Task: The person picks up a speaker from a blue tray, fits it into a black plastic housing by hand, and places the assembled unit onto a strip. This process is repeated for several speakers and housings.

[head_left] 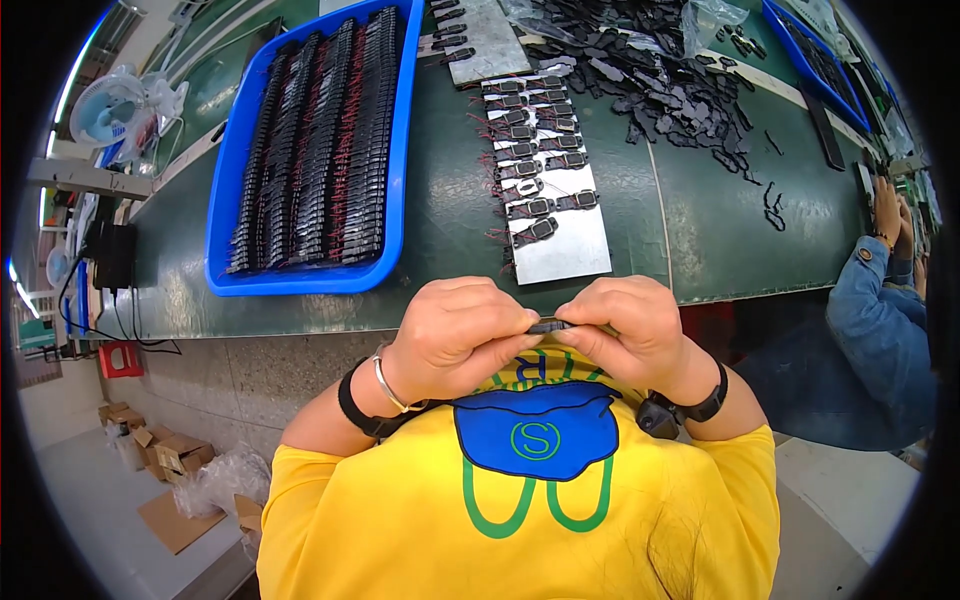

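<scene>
Just off the table's near edge, my left hand (460,332) and my right hand (632,325) pinch opposite ends of a small flat black part (549,326). Thumbs and forefingers cover most of it; it resembles the small speaker modules beyond. Past my hands lies a silvery metal plate (562,262), with two columns of black speaker modules (520,151) on it. Thin red wires trail off the plate's left side. To the left stands a blue tray (300,284), packed with long rows of similar black parts and red wires.
A heap of flat black pieces (660,100) spreads over the green table (730,230) at the far right. Another metal plate (487,45) lies behind the first. A co-worker's denim sleeve (868,290) shows at right. Far left are a fan (115,108) and cardboard boxes (180,455).
</scene>
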`<state>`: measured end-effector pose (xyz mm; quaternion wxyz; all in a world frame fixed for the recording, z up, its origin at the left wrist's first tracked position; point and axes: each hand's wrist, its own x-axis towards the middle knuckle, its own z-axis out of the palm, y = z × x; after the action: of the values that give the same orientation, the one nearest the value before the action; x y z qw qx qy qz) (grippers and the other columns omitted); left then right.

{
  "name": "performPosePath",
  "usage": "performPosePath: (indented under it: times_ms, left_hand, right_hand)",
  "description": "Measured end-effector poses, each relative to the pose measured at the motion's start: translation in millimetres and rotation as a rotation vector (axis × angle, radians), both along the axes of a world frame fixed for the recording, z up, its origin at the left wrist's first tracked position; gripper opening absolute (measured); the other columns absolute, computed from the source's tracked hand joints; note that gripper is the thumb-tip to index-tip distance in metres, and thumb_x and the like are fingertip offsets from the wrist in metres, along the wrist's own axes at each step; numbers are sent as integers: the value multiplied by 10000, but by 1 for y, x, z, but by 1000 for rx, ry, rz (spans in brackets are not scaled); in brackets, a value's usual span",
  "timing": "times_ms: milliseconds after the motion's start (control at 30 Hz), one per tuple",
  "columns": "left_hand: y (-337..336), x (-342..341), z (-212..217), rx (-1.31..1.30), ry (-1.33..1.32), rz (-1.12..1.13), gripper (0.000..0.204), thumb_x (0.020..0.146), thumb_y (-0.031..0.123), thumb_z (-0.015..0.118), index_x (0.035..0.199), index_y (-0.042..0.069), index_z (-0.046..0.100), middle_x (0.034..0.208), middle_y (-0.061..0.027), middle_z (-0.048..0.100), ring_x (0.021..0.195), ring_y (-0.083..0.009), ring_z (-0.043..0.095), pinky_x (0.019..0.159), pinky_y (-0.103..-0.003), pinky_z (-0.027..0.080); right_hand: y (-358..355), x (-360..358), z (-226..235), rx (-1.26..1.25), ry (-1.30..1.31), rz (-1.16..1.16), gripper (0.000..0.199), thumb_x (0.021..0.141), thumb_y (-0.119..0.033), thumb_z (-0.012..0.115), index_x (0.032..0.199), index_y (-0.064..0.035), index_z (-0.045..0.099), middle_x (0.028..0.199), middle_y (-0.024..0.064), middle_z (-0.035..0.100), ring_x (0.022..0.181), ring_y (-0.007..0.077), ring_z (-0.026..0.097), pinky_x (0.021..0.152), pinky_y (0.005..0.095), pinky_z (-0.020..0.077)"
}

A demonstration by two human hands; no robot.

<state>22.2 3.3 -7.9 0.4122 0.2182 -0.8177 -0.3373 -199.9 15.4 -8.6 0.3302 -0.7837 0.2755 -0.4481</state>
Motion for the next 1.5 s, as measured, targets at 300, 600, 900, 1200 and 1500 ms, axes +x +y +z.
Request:
performPosePath:
  times_ms: [300, 600, 900, 1200, 1500]
  left_hand:
    - [0, 3, -6, -104, -17, 5, 216, 695, -10, 752, 893, 6, 667, 773, -109, 672, 632, -237, 648, 553, -293, 497]
    - [3, 7, -10, -105, -19, 40, 243, 700, 7, 755, 926, 12, 666, 793, -109, 676, 657, -235, 657, 567, -290, 509]
    - [5, -3, 11, -55, -69, 129, 256, 698, 53, 775, 931, 16, 676, 822, -97, 677, 688, -233, 650, 602, -304, 505]
    - [3, 1, 10, 16, -120, 63, 188, 698, 46, 772, 866, 19, 691, 760, -97, 659, 636, -244, 627, 566, -302, 480]
    - [8, -2, 12, 71, -123, 129, 220, 691, 59, 786, 883, 16, 687, 768, -91, 668, 642, -228, 636, 578, -295, 485]
  right_hand:
    - [3, 4, -11, 53, -68, 33, 188, 736, -9, 741, 894, 1, 639, 733, 118, 647, 620, 250, 641, 551, 309, 499]
    - [2, 4, -9, -42, 12, -16, 219, 701, 7, 751, 889, 5, 639, 750, 128, 652, 630, 264, 650, 556, 307, 512]
    - [4, 4, -10, -124, 29, -44, 219, 668, 21, 752, 856, 9, 642, 753, 130, 657, 631, 266, 660, 548, 315, 528]
    - [10, 3, -3, 205, -8, -12, 179, 718, 22, 749, 865, 12, 648, 768, 118, 672, 646, 207, 670, 570, 282, 521]
    - [11, 1, -7, 322, -109, 7, 126, 787, 4, 720, 895, 15, 656, 797, 103, 670, 654, 158, 645, 583, 255, 504]
